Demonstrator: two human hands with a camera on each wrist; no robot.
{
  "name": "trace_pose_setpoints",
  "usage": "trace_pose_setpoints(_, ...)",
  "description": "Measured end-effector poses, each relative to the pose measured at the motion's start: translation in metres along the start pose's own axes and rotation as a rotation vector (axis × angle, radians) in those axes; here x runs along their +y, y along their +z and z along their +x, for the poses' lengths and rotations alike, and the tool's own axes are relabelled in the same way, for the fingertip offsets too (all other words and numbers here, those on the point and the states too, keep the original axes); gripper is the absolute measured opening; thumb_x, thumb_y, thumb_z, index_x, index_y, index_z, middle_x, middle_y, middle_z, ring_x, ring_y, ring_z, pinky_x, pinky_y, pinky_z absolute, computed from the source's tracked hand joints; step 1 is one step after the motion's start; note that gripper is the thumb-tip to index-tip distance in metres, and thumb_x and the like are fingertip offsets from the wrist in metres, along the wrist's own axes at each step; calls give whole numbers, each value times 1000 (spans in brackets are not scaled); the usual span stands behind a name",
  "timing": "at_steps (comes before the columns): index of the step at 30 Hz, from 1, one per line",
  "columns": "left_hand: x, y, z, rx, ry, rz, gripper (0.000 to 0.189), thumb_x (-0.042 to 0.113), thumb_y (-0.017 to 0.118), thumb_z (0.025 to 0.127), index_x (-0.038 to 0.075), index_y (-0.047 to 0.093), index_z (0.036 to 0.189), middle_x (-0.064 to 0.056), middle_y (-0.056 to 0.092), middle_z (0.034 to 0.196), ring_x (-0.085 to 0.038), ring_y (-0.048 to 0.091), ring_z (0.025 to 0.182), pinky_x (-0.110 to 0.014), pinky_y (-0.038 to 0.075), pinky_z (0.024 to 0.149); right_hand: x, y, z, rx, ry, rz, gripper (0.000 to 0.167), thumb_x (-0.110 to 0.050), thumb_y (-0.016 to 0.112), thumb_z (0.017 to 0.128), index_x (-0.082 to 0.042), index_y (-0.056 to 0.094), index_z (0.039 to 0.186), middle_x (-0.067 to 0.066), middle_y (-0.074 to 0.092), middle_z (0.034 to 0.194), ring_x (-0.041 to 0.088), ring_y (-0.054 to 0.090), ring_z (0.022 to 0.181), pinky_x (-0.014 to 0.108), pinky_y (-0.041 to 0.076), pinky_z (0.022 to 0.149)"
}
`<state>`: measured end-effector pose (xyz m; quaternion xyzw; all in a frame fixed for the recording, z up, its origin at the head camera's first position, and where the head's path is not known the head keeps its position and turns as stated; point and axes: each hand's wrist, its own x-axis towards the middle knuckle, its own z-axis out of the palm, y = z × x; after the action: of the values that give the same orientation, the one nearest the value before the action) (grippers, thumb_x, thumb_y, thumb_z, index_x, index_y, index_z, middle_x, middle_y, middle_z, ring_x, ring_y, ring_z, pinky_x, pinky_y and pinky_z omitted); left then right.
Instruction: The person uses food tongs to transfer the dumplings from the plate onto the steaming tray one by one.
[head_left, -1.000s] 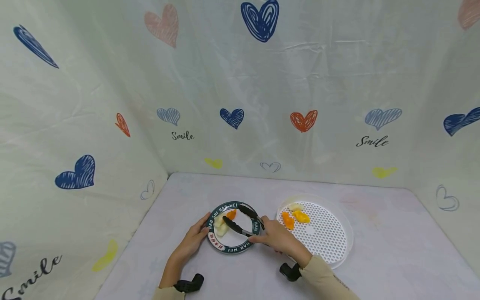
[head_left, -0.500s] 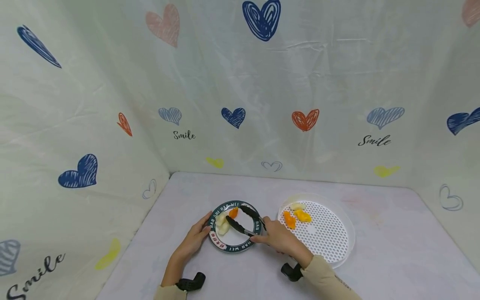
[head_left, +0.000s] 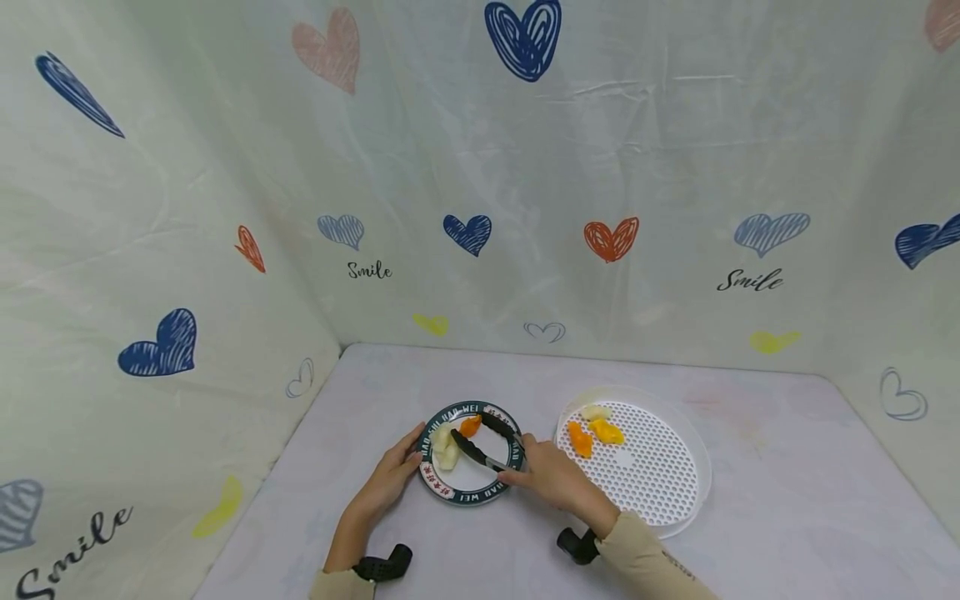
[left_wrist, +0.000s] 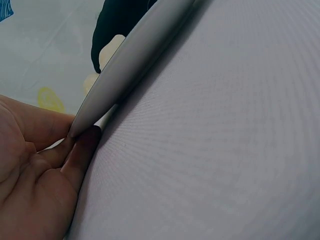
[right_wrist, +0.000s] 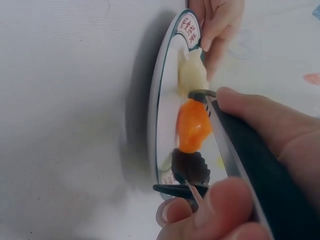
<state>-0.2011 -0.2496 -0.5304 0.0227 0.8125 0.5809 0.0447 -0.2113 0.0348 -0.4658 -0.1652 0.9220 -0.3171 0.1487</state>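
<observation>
My left hand (head_left: 395, 468) holds the left rim of a round white plate (head_left: 468, 478) with a dark green lettered border, thumb above and fingers below in the left wrist view. On the plate lie pale dumpling-shaped pieces (head_left: 446, 450) and one orange dumpling-shaped piece (head_left: 470, 427). My right hand (head_left: 553, 473) grips a pair of metal tongs with black tips (head_left: 471, 448). The tongs are spread over the plate, one tip on each side of the orange piece, as the right wrist view (right_wrist: 194, 125) shows. In that view a pale piece (right_wrist: 192, 74) sits beyond the nearer tip.
Right of the plate stands a round white perforated tray (head_left: 652, 475). On it are an orange piece (head_left: 580, 440), a yellow piece (head_left: 606, 431) and a pale piece (head_left: 596, 412). A heart-printed curtain (head_left: 547, 167) hangs behind the white table (head_left: 465, 558).
The orange piece on the plate has shifted slightly right, toward the far tong tip. The tongs have moved only a little; my left hand stays at the rim.
</observation>
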Motion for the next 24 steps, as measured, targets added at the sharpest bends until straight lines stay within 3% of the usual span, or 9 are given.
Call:
trace_pose_setpoints(9, 0, 1, 1, 3, -3, -2, 52, 5, 46, 104, -2, 31, 154, -18, 26, 160, -36, 17, 149, -50, 14, 120, 1, 7, -1, 18, -2, -19, 80, -41, 74, 88, 16, 46, 137, 30, 65, 106, 22, 54, 70, 29, 45, 53)
trace_pose_setpoints(18, -2, 1, 1, 7, 2, 14, 52, 4, 46, 104, -2, 32, 154, -19, 27, 160, -37, 18, 149, -51, 14, 120, 3, 10, -5, 22, -10, 15, 82, -42, 73, 90, 17, 43, 138, 11, 57, 71, 16, 49, 52, 25, 38, 42)
trace_pose_setpoints(24, -2, 1, 1, 4, -4, 5, 52, 4, 46, 104, -2, 31, 154, -20, 26, 160, -37, 17, 149, -51, 14, 120, 3, 8, -10, 9, 25, 52, 84, -45, 72, 89, 15, 42, 140, 9, 55, 66, 16, 51, 49, 24, 40, 40)
